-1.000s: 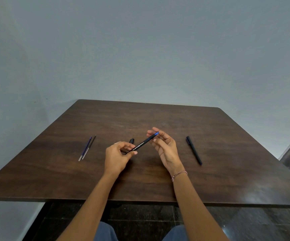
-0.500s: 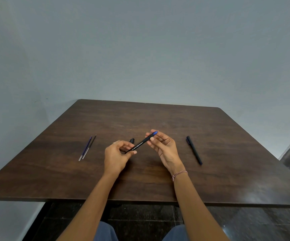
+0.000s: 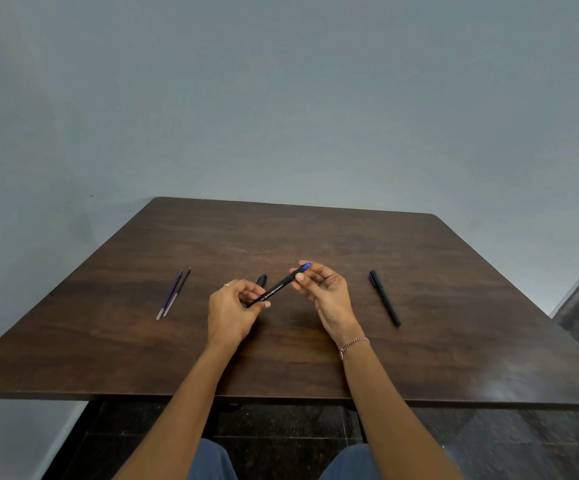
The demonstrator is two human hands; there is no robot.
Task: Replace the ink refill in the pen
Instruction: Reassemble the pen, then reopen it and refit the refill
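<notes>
Gripping one black pen [image 3: 278, 288] (blue-tipped), left hand [image 3: 231, 308] and right hand [image 3: 329, 299] pinch opposite ends.

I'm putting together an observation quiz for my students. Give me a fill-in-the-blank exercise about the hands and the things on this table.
1. The left hand and right hand hold a black pen whose tip end is coloured ____.
2. The number of refills lying on the table is ____.
3. The bracelet sits on the ____ wrist.
4. The refills lie to the ____ of both hands.

Missing words: blue; two; right; left.
</notes>
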